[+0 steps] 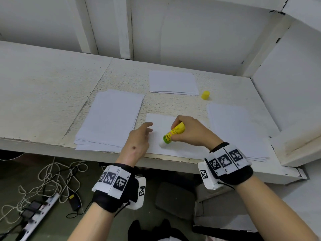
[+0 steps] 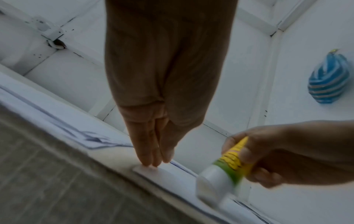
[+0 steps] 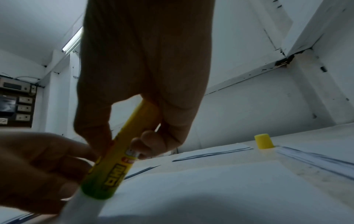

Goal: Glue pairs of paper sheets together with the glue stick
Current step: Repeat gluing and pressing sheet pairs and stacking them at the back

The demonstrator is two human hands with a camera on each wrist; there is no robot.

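The right hand (image 1: 191, 132) grips the uncapped glue stick (image 1: 172, 134), its white tip down on the sheet (image 1: 161, 120) at the table's (image 1: 52, 94) front edge; the left hand's (image 1: 139, 141) straight fingers (image 2: 147, 151) press that sheet; the yellow cap (image 1: 205, 95) stands farther back.

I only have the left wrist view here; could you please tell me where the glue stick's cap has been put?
Observer: The yellow cap stands on the table, beyond the sheet being glued and just right of the far stack.
Operator: Thank you. How many paper stacks lie around that sheet?
Observer: Three: the far stack, a left stack and a right stack.
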